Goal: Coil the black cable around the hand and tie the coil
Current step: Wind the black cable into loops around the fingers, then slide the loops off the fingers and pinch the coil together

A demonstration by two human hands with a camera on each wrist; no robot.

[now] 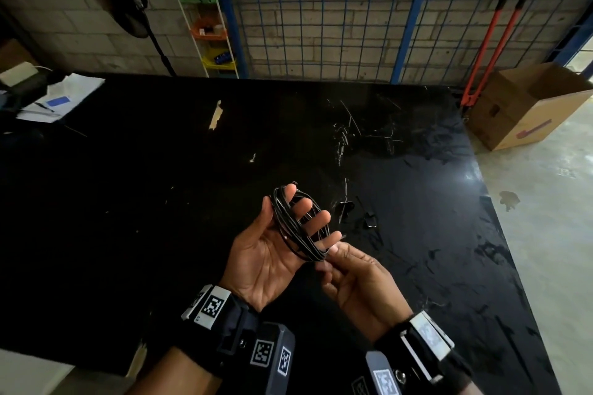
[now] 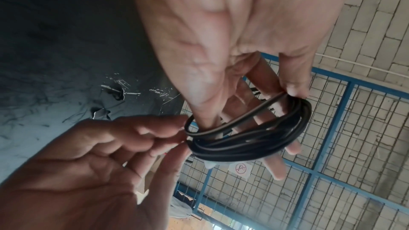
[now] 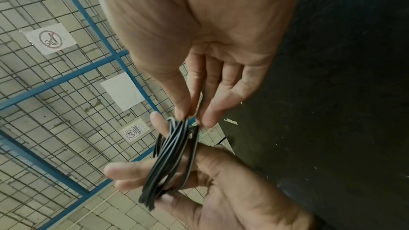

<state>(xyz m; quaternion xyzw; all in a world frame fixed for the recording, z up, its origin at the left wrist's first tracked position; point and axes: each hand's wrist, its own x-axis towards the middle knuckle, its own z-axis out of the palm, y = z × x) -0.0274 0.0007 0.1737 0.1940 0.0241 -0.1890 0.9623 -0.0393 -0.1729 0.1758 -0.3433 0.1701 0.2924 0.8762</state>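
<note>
Fan [image 1: 128,6] on its stand sat way off at the far left behind the table [image 1: 160,202], not part of any of this. Closer in, my left hand [image 1: 272,253] was palm up with the fingers spread and mostly straight, and the black cable [image 1: 300,228] sat wound in several loops around those fingers, thumb tucked against the top of the bundle. So the coiling itself looked basically finished to me. Right next to it, my right hand [image 1: 356,282] had its thumb and first fingers pinched on the coil's edge by my left little finger. I think that was the loose end, though the wrist views didn't show the tip clearly enough to say.

For the tying bit, my take: keep the left fingers spread so the loops stay snug and don't slide off the fingertips, then pass the end through the middle of the coil and wrap it across all the strands, pulling firm but not so hard it kinks. Cardboard box [image 1: 526,106] was off to the right on the floor.
</note>
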